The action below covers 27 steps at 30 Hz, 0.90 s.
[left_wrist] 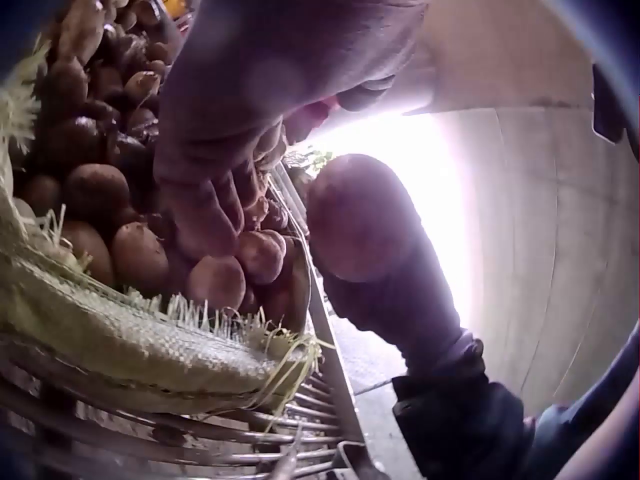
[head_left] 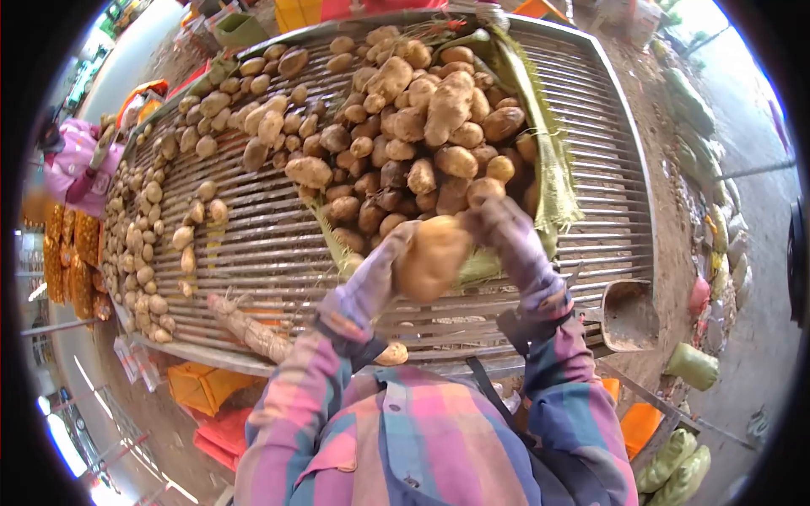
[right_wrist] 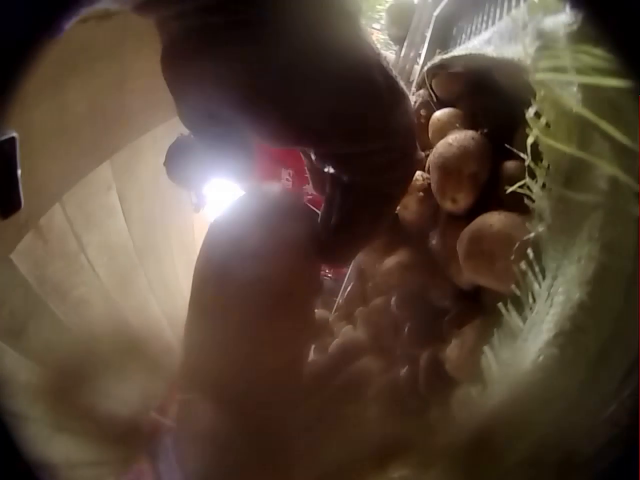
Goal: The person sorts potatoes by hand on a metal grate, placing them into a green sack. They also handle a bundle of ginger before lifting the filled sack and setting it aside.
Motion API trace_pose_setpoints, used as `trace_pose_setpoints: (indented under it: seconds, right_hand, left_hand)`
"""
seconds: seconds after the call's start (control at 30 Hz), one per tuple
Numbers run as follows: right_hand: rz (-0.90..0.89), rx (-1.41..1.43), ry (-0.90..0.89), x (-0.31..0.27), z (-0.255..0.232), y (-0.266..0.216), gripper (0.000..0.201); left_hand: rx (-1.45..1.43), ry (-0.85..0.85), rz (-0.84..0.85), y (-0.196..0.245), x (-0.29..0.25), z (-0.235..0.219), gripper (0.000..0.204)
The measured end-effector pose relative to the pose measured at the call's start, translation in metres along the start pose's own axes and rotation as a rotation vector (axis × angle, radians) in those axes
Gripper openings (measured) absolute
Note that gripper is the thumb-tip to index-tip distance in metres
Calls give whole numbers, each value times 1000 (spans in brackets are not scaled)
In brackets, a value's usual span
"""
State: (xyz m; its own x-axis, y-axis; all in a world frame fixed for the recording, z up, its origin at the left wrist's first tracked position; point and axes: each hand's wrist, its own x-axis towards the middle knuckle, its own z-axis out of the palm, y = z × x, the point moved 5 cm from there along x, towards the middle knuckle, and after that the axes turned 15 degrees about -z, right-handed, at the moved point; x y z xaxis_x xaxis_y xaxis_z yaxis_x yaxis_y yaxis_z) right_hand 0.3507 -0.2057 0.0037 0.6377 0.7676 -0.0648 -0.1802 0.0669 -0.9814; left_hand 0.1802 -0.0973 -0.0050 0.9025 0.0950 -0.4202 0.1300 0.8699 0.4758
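Observation:
In the head view my gloved left hand (head_left: 381,268) holds a large, motion-blurred potato (head_left: 434,257) above the near edge of the slatted table. My gloved right hand (head_left: 510,236) is at the front of the heap, fingertips right at a smaller potato (head_left: 485,191); I cannot tell whether they pinch it. Brown potatoes (head_left: 392,126) of many sizes spill from an open woven sack (head_left: 553,156). The left wrist view has one hand's fingers (left_wrist: 208,215) pointing down among potatoes, and a big potato (left_wrist: 360,215) upright in the other hand. The right wrist view is dark and blurred, with potatoes (right_wrist: 460,170) beside the sack's frayed edge.
The metal slatted table (head_left: 607,152) has a raised rim. Smaller potatoes (head_left: 135,244) line its left end, near a person in pink (head_left: 80,164). A thick roll (head_left: 249,329) lies along the front left. A scoop-like metal bin (head_left: 630,314) sits at the right front, and green sacks (head_left: 692,367) beyond.

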Motion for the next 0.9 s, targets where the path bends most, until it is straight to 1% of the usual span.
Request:
trace_pose_setpoints:
  seconds: [0.03, 0.07, 0.13, 0.17, 0.2, 0.27, 0.3, 0.33, 0.4, 0.43, 0.47, 0.5, 0.53, 0.57, 0.6, 0.63, 0.67, 0.73, 0.77, 0.8, 0.83, 0.87, 0.9]
  right_hand:
    - [-118, -217, 61, 14, -16, 9, 45]
    - [-51, -333, 287, 29, -35, 22, 46]
    - [2, -623, 438, 46, -48, 30, 44]
    - [-43, -452, 282, 52, -36, 43, 59]
    - [31, -1089, 285, 60, -38, 50, 78]
    - [183, -1114, 300, 65, -22, 49, 93]
    - [166, -1081, 396, 68, -28, 65, 90]
    - [162, -1088, 396, 69, -32, 64, 90]
    - [18, -682, 342, 70, -37, 59, 88]
    - [108, -381, 307, 63, -36, 55, 88]
    - [-5, -552, 346, 54, -52, 68, 78]
    - [-40, -551, 356, 37, -41, 63, 68]
    - [12, -333, 280, 14, 16, 15, 62]
    - [74, -391, 141, 5, 25, 38, 62]
    - [10, -379, 84, -12, 54, 39, 59]
    - [-132, -303, -138, -23, 80, 48, 60]
    - [-52, -276, -404, -31, 102, 54, 58]
    - [-33, -290, -290, -3, 103, 34, 52]
    - [-109, -491, -160, 27, 90, 8, 42]
    - [-150, -664, -68, 58, 73, -5, 37]
    - [-342, -649, 192, 90, 50, 2, 43]
    - [-384, -786, 257, 120, 37, -5, 61]
    - [-240, -1008, 316, 147, 30, -7, 77]
  left_hand:
    - [-8, 194, -84, -23, 10, -50, 56]
    - [-19, 209, -73, -20, 1, -52, 56]
    - [-370, 53, -301, -25, -13, -41, 59]
    - [-422, 47, -308, -27, -18, -43, 61]
    - [-432, 51, -307, -30, -20, -46, 61]
    - [-351, -82, -261, -30, -19, -46, 64]
    - [-331, -64, -222, -29, -18, -45, 67]
    - [-335, -70, -219, -29, -19, -44, 67]
    - [-397, -111, -257, -28, -23, -42, 71]
    - [-368, -110, -213, -24, -25, -42, 72]
    - [-460, -222, -232, -25, -25, -45, 70]
    - [-519, -155, -168, -25, -23, -51, 68]
    - [-579, -85, -108, -25, -24, -56, 66]
    - [-647, -279, -108, -18, -31, -50, 65]
    - [-648, -289, -107, -32, -32, -67, 65]
    - [67, 128, 112, -47, -28, -107, 61]
    - [418, 328, 213, -36, -30, -114, 56]
    - [750, 536, 388, -11, -43, -114, 47]
    - [814, 602, 444, -1, -53, -115, 42]
    - [577, 491, 426, 17, -65, -114, 40]
    - [343, 382, 404, 39, -82, -114, 37]
    - [109, 275, 380, 57, -103, -116, 35]
    - [-120, 165, 354, 73, -124, -122, 33]
